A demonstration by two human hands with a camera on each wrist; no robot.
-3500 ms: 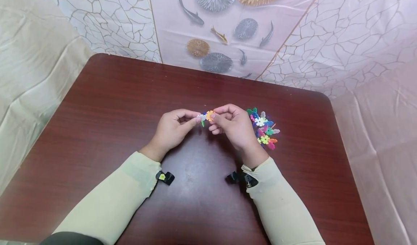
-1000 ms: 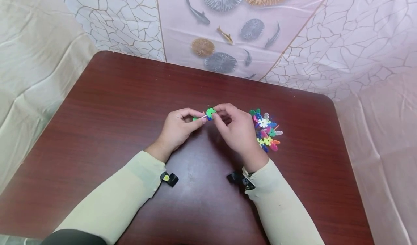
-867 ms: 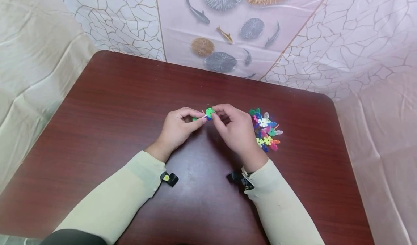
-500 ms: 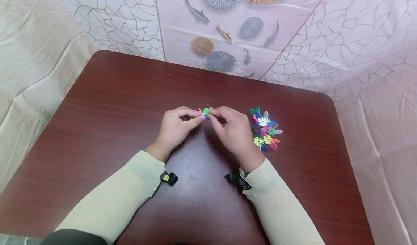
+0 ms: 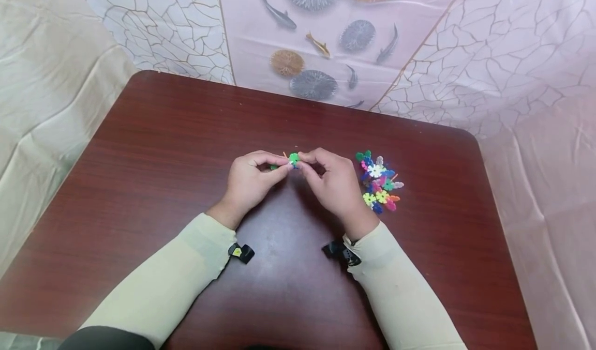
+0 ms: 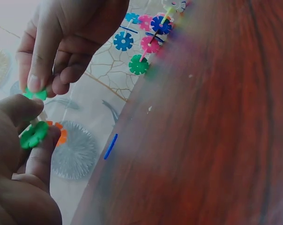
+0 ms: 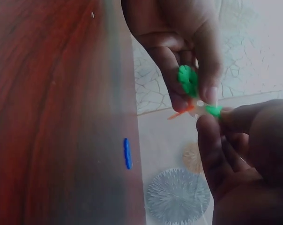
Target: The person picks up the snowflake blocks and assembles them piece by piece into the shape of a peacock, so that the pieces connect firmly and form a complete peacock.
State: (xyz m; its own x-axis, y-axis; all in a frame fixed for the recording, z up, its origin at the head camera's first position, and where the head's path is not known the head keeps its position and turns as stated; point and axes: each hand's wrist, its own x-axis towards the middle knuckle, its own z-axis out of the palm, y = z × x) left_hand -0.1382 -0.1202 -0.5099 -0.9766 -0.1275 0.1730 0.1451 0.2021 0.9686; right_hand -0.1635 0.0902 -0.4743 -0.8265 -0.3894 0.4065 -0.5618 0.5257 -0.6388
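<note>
Between thumb and fingertips, my left hand [image 5: 251,182] pinches a small cluster of flower-shaped interlocking discs. In it are a white disc [image 7: 197,109], mostly covered by fingers, a green disc [image 6: 34,135] and an orange disc [image 6: 61,133]. My right hand [image 5: 332,182] pinches another green disc [image 5: 294,158] by its edge. Its near edge meets the white disc; how deep the slots engage is hidden. Both hands are raised above the table, fingertips almost touching. A blue disc [image 7: 127,153] lies on the table beyond them, seen edge-on.
Right of my right hand, a pile of joined flower discs [image 5: 378,182] in several colours rests on the brown table [image 5: 186,122]. A patterned cloth [image 5: 321,45] hangs behind the table's far edge.
At first my right hand held an orange disc at the white one; the orange now sits in the left hand's cluster. The right hand has since brought a green disc leftward against the white disc.
</note>
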